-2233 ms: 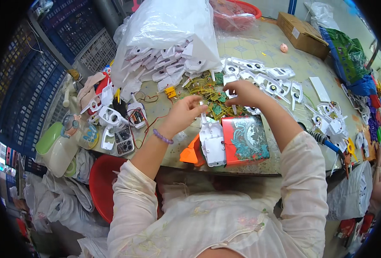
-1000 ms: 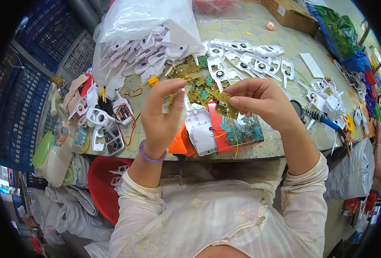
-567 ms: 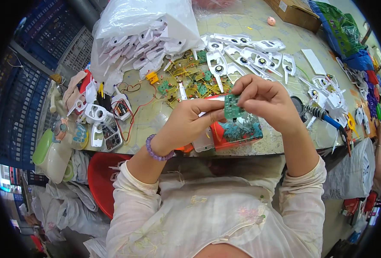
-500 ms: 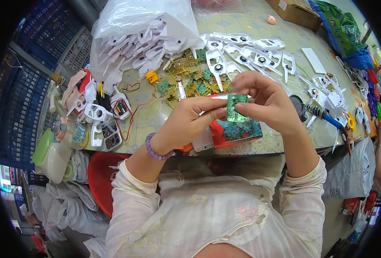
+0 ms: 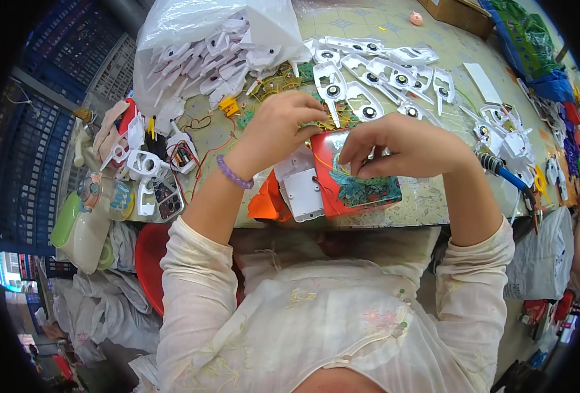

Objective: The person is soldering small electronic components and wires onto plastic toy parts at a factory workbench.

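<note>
My left hand (image 5: pixel 284 126), with a purple bead bracelet at the wrist, has its fingers bent together at the near edge of a pile of green circuit boards with yellow wires (image 5: pixel 283 82). Its fingertips are partly hidden, so I cannot make out what they grip. My right hand (image 5: pixel 401 147) is curled over a red box (image 5: pixel 326 187), thumb and fingers drawn together around something too small to name. On the box's top lies a teal-green patterned mass (image 5: pixel 368 192). Left of the box are a white plastic case (image 5: pixel 303 196) and an orange piece (image 5: pixel 268 200).
White plastic housings with round dark parts (image 5: pixel 368 78) spread across the far table. A clear bag (image 5: pixel 218 19) of similar housings stands far left. At right rests a blue-handled soldering iron (image 5: pixel 509 177). A red basin (image 5: pixel 151 262) sits below the table's left edge.
The green transparent-looking piece held between both hands is no longer visible there. My hands have parted: the left moved up toward the boards, the right lower over the red box.
</note>
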